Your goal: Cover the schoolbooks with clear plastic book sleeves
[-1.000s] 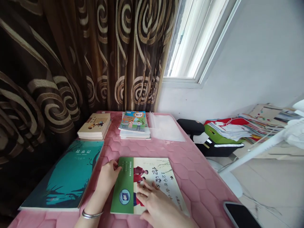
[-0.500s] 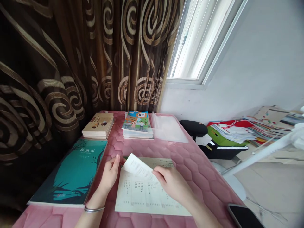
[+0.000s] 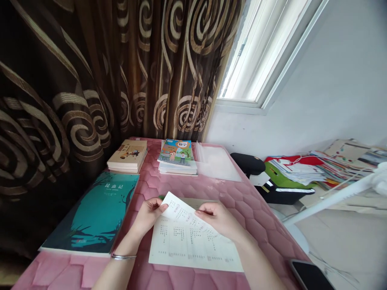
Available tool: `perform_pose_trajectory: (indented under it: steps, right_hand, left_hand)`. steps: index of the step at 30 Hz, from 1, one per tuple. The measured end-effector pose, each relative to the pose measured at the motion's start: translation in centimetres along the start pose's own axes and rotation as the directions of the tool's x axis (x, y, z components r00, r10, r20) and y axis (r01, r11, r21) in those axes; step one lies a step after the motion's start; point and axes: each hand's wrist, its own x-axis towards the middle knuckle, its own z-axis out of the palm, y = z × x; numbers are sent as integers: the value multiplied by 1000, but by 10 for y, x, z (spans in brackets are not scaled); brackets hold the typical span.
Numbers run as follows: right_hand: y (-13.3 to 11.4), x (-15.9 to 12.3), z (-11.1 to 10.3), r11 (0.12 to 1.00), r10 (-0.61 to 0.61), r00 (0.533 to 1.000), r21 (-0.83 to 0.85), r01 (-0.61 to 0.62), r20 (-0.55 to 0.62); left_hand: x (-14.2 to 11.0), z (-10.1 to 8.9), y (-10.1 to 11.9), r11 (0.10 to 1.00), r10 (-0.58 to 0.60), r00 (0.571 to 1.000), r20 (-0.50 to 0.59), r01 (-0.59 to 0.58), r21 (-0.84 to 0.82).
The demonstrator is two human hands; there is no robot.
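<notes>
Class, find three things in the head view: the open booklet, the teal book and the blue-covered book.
Open booklet [image 3: 193,245]: head view, on the printed page below the lifted one.
Teal book [image 3: 94,215]: head view, middle of its front cover.
Blue-covered book [image 3: 176,153]: head view, on its illustrated cover.

"What's the left hand [image 3: 150,214] doing?"
"It's pinching the corner of a raised page [image 3: 182,212]; the right hand [image 3: 219,219] is gripping its edge."
"And further left?"
"A teal book [image 3: 96,213] is lying on the pink-covered table [image 3: 260,237]."

Bracelet [image 3: 123,257], one: narrow, silver-coloured, shiny; is encircling the forearm [image 3: 121,270] behind the grip of the left hand [image 3: 148,214].
</notes>
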Motion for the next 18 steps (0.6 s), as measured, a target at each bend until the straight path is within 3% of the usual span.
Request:
perform_pose_trajectory:
  steps: [6,13,18]
  right_hand:
    - [7,-5,-4,987,19,991,158,-40,132]
    - [21,-1,5,964,-13,973,263,-50,231]
    - [23,1,12,957,-23,955,283,-65,296]
  left_hand:
    - [-5,6,7,998,-4,1000,30,2,57]
    - [-24,29,32,935,116,992,-44,-94,341]
    - [-24,33,31,936,59,998,16,-61,347]
